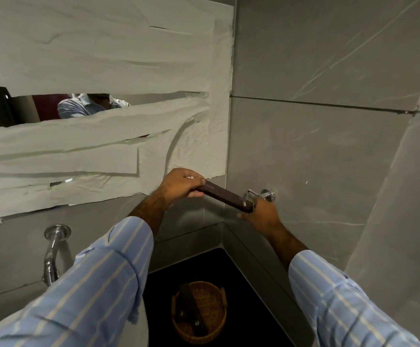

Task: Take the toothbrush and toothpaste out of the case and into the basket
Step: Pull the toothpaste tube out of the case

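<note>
I hold a long, flat dark brown case (225,196) up in front of the wall, tilted down to the right. My left hand (182,184) grips its upper left end, with a bit of white showing between the fingers. My right hand (262,214) holds the lower right end from below. A round wicker basket (200,313) stands far below on the dark counter, with a dark flat object lying inside it. Neither a toothbrush nor a toothpaste tube is plainly visible.
A chrome tap (52,251) sticks out of the grey wall at the left. A chrome wall hook (266,194) sits just behind my right hand. Paper strips (98,136) cover the mirror above. The dark counter (231,271) fills the corner below.
</note>
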Motion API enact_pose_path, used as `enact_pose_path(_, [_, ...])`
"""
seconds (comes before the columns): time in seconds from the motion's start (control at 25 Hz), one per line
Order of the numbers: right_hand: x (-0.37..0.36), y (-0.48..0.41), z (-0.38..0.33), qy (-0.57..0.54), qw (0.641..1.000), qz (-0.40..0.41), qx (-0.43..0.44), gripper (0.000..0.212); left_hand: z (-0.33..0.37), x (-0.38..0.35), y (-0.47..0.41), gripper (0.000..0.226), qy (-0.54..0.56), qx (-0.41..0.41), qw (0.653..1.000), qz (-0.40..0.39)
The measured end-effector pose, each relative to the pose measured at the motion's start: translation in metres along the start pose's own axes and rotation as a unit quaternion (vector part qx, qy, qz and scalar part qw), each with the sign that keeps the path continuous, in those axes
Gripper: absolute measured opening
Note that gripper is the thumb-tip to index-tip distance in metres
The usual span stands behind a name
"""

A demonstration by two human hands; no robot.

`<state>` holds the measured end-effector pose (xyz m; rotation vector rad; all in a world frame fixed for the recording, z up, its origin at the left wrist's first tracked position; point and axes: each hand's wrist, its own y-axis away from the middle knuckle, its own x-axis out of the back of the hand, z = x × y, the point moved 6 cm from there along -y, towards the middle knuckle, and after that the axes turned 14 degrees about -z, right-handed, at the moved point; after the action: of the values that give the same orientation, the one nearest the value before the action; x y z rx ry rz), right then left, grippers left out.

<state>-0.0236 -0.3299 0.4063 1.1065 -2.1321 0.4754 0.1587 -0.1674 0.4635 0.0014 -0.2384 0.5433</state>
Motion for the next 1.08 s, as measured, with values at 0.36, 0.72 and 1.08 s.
enact_pose_path(0.36, [-0.042,0.005,-0.062,-0.766,0.637,-0.070,-0.060,0.029,-0.020,-0.021,0.024,0.025,0.259,0.003,0.964,-0.064])
enact_pose_path(0.72, [-0.033,-0.006,-0.075,-0.622,0.779,-0.070,0.020,0.028,-0.050,-0.015,0.033,0.015,0.248,-0.023,0.959,0.133])
enact_pose_path(1.08, [0.001,-0.009,-0.111,-0.393,0.914,-0.063,0.079,0.020,-0.072,-0.057,0.044,0.044,0.507,-0.085,0.857,0.035])
